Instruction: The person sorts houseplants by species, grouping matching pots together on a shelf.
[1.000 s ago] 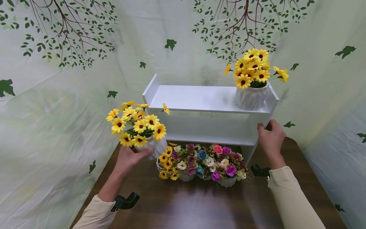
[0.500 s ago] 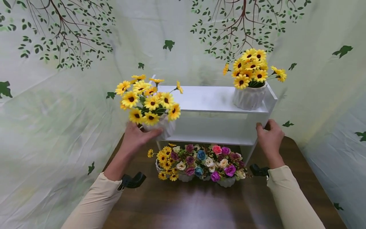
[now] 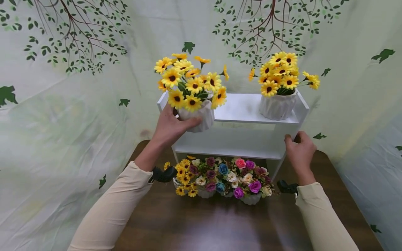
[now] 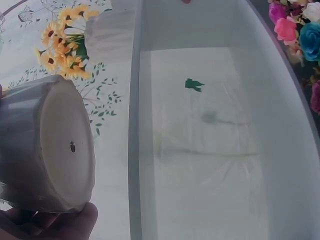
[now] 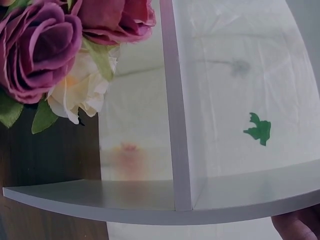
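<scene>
My left hand (image 3: 171,127) grips a white ribbed flower pot (image 3: 201,116) with yellow daisy-like flowers (image 3: 193,83), held in the air before the left part of the white shelf's top board (image 3: 237,106). In the left wrist view the pot's underside (image 4: 70,145), with a small hole, faces the camera beside the shelf. My right hand (image 3: 300,150) holds the right side panel of the shelf, thumb on its outer front edge; some fingers are hidden behind it. Only part of that hand (image 5: 297,227) shows in the right wrist view. A similar yellow-flowered pot (image 3: 277,106) stands at the top board's right end.
Several pots of roses (image 3: 232,177) in purple, blue, cream and pink, plus a yellow-flowered one (image 3: 185,177), stand in a row under the shelf's lower board (image 3: 232,143). The brown table (image 3: 220,223) carries everything. A leaf-printed cloth (image 3: 94,104) hangs behind.
My left hand has lifted the yellow-flowered pot up and to the right, from beside the shelf's left end to before the top board. My right hand has stayed on the side panel.
</scene>
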Motion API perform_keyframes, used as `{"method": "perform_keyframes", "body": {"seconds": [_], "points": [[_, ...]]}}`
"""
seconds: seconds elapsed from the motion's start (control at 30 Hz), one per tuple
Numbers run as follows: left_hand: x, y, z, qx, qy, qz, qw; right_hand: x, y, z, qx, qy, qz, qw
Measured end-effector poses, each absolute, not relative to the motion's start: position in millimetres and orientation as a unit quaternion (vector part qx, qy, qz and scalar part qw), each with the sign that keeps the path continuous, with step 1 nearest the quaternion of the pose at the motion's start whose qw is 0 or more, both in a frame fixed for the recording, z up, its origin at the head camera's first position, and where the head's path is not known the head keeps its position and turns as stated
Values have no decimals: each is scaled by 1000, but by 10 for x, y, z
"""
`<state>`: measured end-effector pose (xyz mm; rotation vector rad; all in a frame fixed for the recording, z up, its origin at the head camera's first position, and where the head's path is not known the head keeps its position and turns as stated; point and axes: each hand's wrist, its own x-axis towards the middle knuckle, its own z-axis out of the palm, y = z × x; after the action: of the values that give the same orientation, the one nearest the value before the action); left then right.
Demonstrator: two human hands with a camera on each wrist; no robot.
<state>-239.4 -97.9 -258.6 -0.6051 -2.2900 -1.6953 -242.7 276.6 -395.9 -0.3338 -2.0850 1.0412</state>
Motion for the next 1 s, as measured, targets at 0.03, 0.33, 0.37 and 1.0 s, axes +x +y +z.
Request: {"method": "perform_keyframes", "body": {"seconds": [0.03,0.33,0.37,1.0], "points": [[-2423,-943,-2569,-202,-779,-582,114,-2429,2765,-3959,-129,-818,407,384],[-2760,-648,-2374,-145,-833,-521,114,-2439,2771,-3975,-131,-820,404,384],[-2799,-623,-2356,-146,-836,-517,117,-2443,2774,-3983,-131,-821,402,383],[-3307,-279,-2387,-88,-851,-510,87,-2437,2759,-3970,-117,-814,399,405]]}}
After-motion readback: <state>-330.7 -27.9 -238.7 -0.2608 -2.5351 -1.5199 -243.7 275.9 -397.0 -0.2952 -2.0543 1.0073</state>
